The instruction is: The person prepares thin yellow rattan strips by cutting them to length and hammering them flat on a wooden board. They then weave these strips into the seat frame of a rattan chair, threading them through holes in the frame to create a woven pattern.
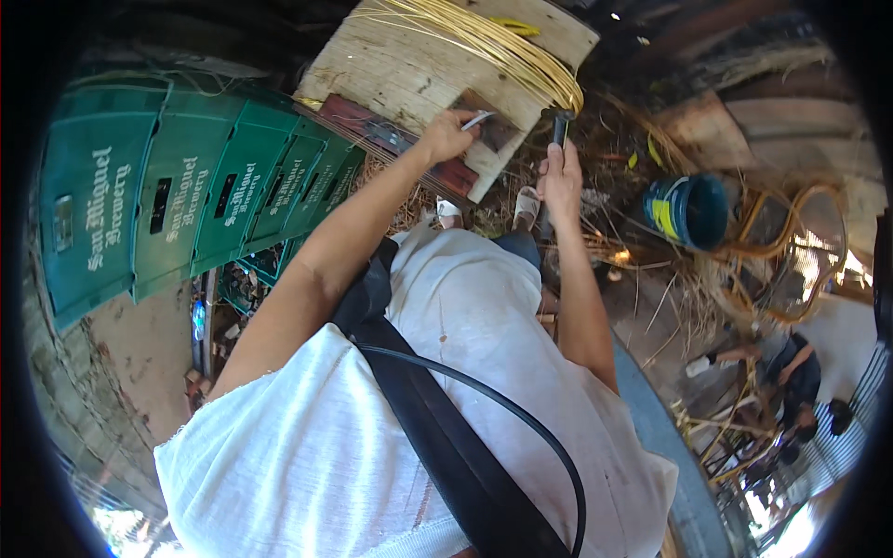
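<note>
My right hand (561, 181) is wrapped round the handle of a hammer. Its dark hammer head (558, 114) is raised just off the right edge of a pale wooden work board (391, 60). Over the board's near side, my left hand (448, 138) pinches a short, flat, whitish metal-looking piece (479, 119); its exact kind is unclear. Beneath that piece lies a dark brown plate (498, 130) on the board. A long bundle of thin yellow cane-like strips (493, 46) curves across the far side, its bent end close to the hammer.
Green plastic crates (195, 177) are lined up on the left. To the right stand a dark blue bucket (702, 212) and a curved cane frame (809, 223). Loose strips (660, 307) litter the ground. Another person (791, 377) is at the far right.
</note>
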Demonstrator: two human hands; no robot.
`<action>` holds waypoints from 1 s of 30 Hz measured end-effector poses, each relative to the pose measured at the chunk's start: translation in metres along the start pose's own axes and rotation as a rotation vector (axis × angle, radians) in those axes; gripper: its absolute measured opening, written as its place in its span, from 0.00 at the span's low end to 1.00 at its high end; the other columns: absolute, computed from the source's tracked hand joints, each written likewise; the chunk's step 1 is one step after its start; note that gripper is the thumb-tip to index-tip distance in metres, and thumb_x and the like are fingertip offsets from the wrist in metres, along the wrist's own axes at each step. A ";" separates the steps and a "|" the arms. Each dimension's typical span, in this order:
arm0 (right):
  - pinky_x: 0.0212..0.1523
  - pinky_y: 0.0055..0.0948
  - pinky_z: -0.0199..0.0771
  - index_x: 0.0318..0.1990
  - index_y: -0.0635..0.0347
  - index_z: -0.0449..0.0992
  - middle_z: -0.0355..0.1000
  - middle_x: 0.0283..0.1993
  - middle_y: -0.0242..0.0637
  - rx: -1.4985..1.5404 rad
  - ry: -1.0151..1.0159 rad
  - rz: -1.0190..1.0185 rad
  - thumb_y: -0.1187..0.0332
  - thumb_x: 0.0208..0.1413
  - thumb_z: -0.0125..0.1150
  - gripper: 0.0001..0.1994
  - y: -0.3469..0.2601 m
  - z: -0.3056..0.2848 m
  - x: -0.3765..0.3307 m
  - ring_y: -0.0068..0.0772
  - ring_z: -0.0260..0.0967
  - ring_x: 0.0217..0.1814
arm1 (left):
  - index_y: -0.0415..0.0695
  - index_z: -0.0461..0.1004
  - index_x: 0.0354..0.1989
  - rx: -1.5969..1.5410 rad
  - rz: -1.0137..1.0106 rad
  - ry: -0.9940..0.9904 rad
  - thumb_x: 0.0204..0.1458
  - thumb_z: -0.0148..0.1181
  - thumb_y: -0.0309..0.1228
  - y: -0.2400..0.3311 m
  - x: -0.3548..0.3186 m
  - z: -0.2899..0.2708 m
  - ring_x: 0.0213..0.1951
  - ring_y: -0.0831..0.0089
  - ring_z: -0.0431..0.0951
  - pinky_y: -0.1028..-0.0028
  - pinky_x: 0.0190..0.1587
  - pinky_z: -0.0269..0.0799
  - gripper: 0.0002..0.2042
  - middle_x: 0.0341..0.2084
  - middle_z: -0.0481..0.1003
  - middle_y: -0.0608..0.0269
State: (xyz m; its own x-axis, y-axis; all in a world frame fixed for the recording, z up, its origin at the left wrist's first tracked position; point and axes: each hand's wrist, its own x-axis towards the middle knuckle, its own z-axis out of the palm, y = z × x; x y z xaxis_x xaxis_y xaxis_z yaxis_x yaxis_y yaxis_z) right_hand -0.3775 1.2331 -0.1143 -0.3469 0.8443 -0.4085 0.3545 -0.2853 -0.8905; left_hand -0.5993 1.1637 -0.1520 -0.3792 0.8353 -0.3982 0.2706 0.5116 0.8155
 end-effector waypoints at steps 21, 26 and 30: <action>0.39 0.46 0.72 0.48 0.56 0.76 0.75 0.36 0.54 -0.633 -0.530 -0.776 0.63 0.58 0.51 0.14 -0.092 0.035 0.109 0.57 0.73 0.39 | 0.42 0.78 0.30 -0.892 -0.132 0.699 0.52 0.62 0.35 0.097 -0.008 0.038 0.17 0.84 0.62 0.78 0.19 0.55 0.08 0.15 0.68 0.73; 0.29 0.30 0.70 0.47 0.63 0.75 0.72 0.23 0.41 -0.454 -0.845 -0.449 0.61 0.62 0.51 0.15 -0.095 -0.020 0.114 0.31 0.71 0.24 | 0.43 0.78 0.37 -0.739 -0.093 0.674 0.56 0.56 0.36 0.133 -0.013 0.006 0.17 0.83 0.67 0.82 0.18 0.59 0.10 0.23 0.75 0.67; 0.19 0.21 0.53 0.45 0.64 0.76 0.62 0.19 0.26 -0.291 -0.780 -0.223 0.59 0.65 0.46 0.17 -0.069 -0.114 0.096 0.16 0.52 0.18 | 0.40 0.71 0.45 -0.448 0.045 0.962 0.59 0.52 0.41 0.203 -0.030 -0.132 0.22 0.73 0.76 0.77 0.19 0.68 0.16 0.30 0.76 0.59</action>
State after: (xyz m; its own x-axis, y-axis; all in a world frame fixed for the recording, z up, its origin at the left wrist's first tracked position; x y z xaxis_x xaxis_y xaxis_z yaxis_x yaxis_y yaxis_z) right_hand -0.3358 1.3853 -0.0691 -0.8942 0.2836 -0.3464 0.3790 0.0679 -0.9229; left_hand -0.6498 1.2160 0.0811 -0.9704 0.2402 -0.0236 0.0256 0.1997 0.9795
